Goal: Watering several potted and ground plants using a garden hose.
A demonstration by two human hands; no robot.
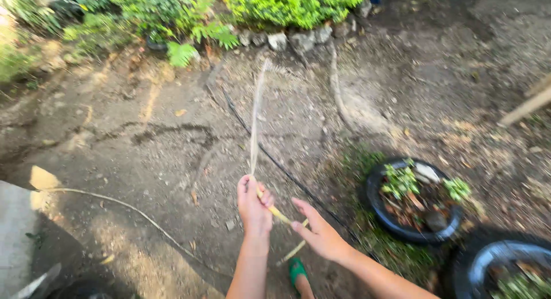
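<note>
My left hand (254, 204) is closed around the end of a thin yellowish hose (279, 214). A narrow jet of water (256, 121) shoots from it, up and away over the bare soil. My right hand (319, 234) is just to the right and a little nearer me. Its fingers are stretched out and apart, with the fingertips against the hose. The hose runs on below that hand toward my foot in a green sandal (297, 270).
A black tyre planter (376, 204) with small green plants sits to the right, and a second one (470, 259) is at the bottom right. A thin black pipe (275, 161) crosses the dirt. Stones (277, 40) and shrubs line the far edge. A concrete slab (14, 236) lies at the left.
</note>
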